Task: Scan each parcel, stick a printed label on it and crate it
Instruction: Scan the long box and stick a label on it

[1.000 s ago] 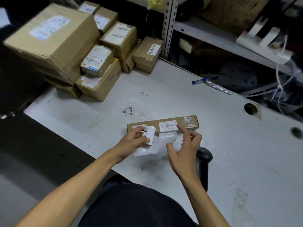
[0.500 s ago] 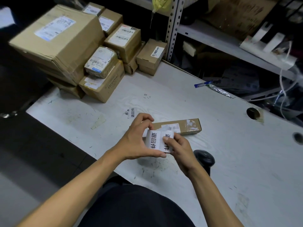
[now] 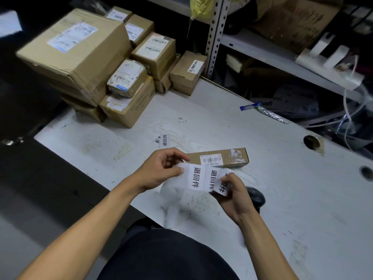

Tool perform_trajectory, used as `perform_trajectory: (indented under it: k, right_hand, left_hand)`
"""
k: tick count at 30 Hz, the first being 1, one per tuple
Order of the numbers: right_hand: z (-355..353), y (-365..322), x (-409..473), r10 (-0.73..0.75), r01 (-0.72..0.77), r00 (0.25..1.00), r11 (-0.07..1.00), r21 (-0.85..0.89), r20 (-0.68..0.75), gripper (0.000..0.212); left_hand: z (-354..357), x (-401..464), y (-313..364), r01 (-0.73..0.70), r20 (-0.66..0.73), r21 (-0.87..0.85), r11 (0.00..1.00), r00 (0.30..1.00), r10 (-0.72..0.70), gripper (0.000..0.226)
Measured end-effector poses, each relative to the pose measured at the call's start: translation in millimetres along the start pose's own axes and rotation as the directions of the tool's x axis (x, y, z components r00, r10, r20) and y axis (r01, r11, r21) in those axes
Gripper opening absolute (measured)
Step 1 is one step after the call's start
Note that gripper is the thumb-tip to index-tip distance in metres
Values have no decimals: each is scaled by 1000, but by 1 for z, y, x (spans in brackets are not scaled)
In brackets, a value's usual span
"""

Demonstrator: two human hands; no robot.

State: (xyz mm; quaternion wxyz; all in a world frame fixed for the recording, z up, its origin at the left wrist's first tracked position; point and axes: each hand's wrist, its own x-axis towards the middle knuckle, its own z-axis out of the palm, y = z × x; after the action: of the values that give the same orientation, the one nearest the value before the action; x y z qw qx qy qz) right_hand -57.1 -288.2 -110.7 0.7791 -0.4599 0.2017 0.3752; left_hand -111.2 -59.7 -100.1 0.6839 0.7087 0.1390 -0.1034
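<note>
Labels are the weak point at this moment. A strip of printed labels (image 3: 203, 178) hangs between the two hands above the near edge of the table (image 3: 282, 178), and three printed faces show side by side. The left hand (image 3: 161, 170) pinches the strip's left end between thumb and fingertips, a narrow grip. The right hand (image 3: 234, 190) curls its fingers round the right-most label, apparently peeling or tearing it off.

The parcel to be labelled, a long slim brown box (image 3: 224, 157), lies flat on the table just beyond the hands, touched by neither, with a barcode sticker already on its top.

Likely faults, as I judge them: the label may tear across its print if pulled askew, or two may come away together; a freed sticky label may fold onto itself or cling to the fingers; laid carelessly, it may cover the box's barcode and spoil later scanning.

A black scanner (image 3: 256, 197) sits partly hidden behind the right wrist, close enough to be knocked. Stacked cardboard parcels (image 3: 84, 57) wait at the table's far left corner, and one stray label (image 3: 164, 140) already lies on the table.
</note>
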Motion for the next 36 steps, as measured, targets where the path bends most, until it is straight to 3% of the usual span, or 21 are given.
perform_trajectory:
  k: [3,6,9,11,14,18,24,27,30,33,36]
  right_hand:
    - [-3,-2,0,-34,34,999,999,-20,-1,20]
    - [-3,-3,-3,-7,11,998,999,-50,69,39]
    - [2,0,-4,22,-17,997,998,-67,76,37]
    - [6,2,-4,27,-23,997,998,-53,68,34]
    - [10,5,-8,-8,10,998,999,-36,64,22]
    - [9,7,-11,-21,22,995,1000,-7,103,33]
    - [7,8,-12,-44,50,988,998,-37,149,31]
    - [8,10,-11,-43,48,991,998,-38,125,34]
    - [3,14,-10,-16,16,997,1000,2,72,28]
    - [-2,19,-10,-8,8,1000,1000,2,26,30]
    - [3,24,-10,-1,2,998,1000,-20,66,33]
  left_hand:
    - [-2,-2,1,-15,-14,73,997,1000,16,25]
    - [3,-3,1,-38,-91,162,986,994,54,22]
    - [13,-4,-3,-168,-210,373,913,943,259,23]
    - [24,-8,-2,-253,-263,418,873,886,382,20]
    - [41,-16,0,-335,-220,466,819,852,474,31]
    - [53,-19,-5,-307,-167,493,814,885,435,42]
    - [54,-17,-4,-240,-129,358,902,944,302,23]
    - [51,-17,-6,-215,-79,305,928,965,250,19]
    - [45,-16,-12,-114,-113,221,968,983,141,14]
    - [38,-19,-17,-101,-106,269,958,985,134,12]
    - [42,-23,-18,-120,-79,311,943,985,152,26]
